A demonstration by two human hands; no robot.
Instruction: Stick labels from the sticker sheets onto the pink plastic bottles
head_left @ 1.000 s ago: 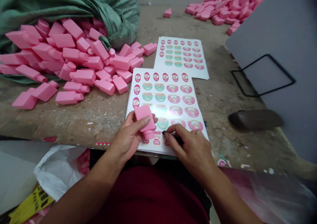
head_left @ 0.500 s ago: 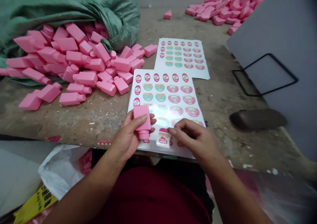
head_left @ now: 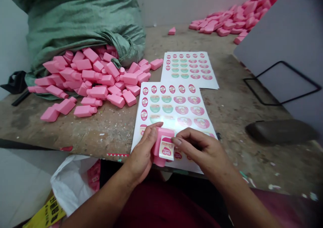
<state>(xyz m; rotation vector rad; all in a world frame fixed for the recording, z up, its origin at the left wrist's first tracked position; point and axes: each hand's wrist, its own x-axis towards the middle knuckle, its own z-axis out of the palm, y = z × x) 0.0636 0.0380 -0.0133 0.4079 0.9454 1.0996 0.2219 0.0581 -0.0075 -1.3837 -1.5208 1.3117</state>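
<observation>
My left hand (head_left: 143, 150) is closed around a pink plastic bottle (head_left: 159, 136), its neck pointing down toward me. Between the thumb and finger of my right hand (head_left: 196, 145) is the edge of a small printed sticker (head_left: 166, 150) with a pink top and the word "BABY". The sticker lies over the bottle's front face; whether it is stuck down fully I cannot tell. Under both hands is a stack of white sticker sheets (head_left: 171, 90) with rows of pink and green labels.
A green sack (head_left: 88, 19) at the back left spills a heap of pink bottles (head_left: 98, 91). A second sheet stack (head_left: 189, 81) lies behind the first. More bottles (head_left: 234, 21) are piled at the back right. A dark case (head_left: 281, 132) and a grey panel (head_left: 285, 43) stand right.
My left hand has brought the bottle rightward to the sticker, which now overlaps its face. The view has tilted up, so the table's contents appear lower.
</observation>
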